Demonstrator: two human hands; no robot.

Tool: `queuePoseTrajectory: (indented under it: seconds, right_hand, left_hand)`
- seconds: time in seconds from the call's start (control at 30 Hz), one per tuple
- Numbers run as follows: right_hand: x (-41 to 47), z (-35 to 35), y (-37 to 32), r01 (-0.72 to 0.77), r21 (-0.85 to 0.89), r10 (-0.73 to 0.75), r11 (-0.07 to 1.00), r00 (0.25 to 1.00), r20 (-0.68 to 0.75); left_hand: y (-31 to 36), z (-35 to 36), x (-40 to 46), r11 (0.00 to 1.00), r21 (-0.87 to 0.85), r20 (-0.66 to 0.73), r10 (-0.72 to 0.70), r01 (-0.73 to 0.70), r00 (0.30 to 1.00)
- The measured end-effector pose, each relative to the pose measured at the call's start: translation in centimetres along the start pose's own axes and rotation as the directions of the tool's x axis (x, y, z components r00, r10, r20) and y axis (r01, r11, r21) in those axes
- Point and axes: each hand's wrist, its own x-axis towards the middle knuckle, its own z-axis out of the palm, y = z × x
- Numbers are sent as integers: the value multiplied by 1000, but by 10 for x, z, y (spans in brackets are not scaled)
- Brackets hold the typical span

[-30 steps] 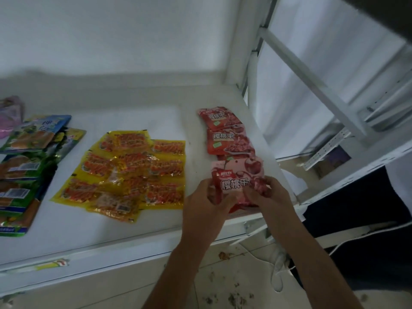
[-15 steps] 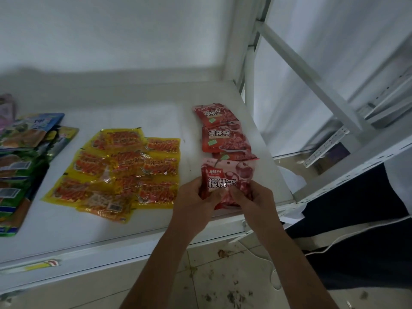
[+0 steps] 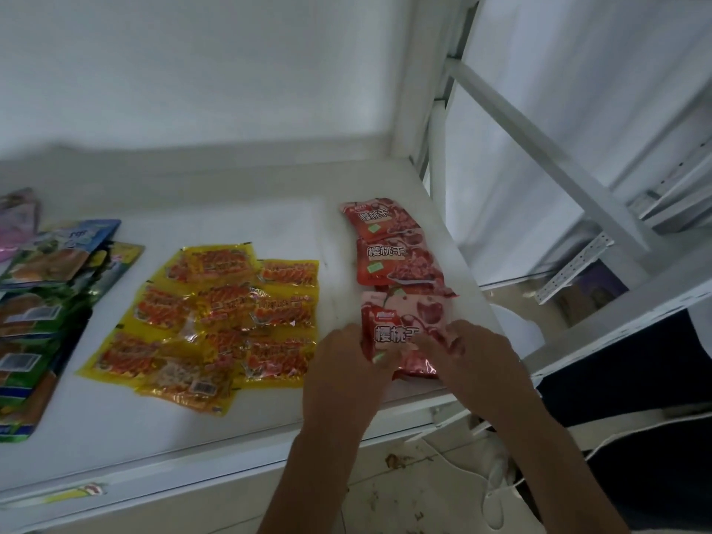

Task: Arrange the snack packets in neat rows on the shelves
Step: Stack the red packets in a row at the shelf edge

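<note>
I see a white shelf (image 3: 115,425) against a pale wall, with a white frame (image 3: 539,148) rising at its right end. Both my hands are at the shelf's front right corner: the left hand (image 3: 343,379) pinches the left edge of a pink packet (image 3: 404,325), and the right hand (image 3: 477,364) grips its right side, fingers curled over it. This packet lies flat, overlapping the near end of a column of red packets (image 3: 393,256) running toward the wall. Yellow packets (image 3: 231,317) lie in loose overlapping rows mid-shelf, and green packets (image 3: 34,325) sit stacked at the left edge.
</note>
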Motion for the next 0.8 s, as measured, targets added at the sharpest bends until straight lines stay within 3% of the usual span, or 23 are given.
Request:
queuePoseTrajectory:
  seconds: [0.07,0.17,0.3,0.43,0.5,0.6,0.7,0.8]
  right_hand:
    - [5,-9,1,-35,-36,34,999,999,-42]
    - [24,-17,-6,-20,19,22,1000,994,-104]
    - [67,-10,-27,-30,135,47,990,991,-123]
    - [93,2,-38,-67,-31,63,997,991,-120]
    - [96,3,-38,-101,10,102,995,985,-141]
    - [96,-2,-33,-121,264,158,957,980,-123]
    - [87,-9,-32,-121,686,208,718,977,-45]
    - [71,-10,-33,-121,836,160,536,986,40]
  left_hand:
    - [5,-12,5,990,137,26,-15,12,1000]
    - [13,-29,22,975,224,-42,4,5,999]
    - [29,-26,69,997,76,-30,-10,13,999]
    - [36,-12,101,997,56,39,-62,60,997]
    - [35,-11,106,994,52,12,-101,101,995]
    - [30,-12,107,991,-5,-14,-131,131,991]
    - [30,-11,104,995,16,-25,-97,98,995]
    - [38,-11,97,986,-145,7,-75,76,997]
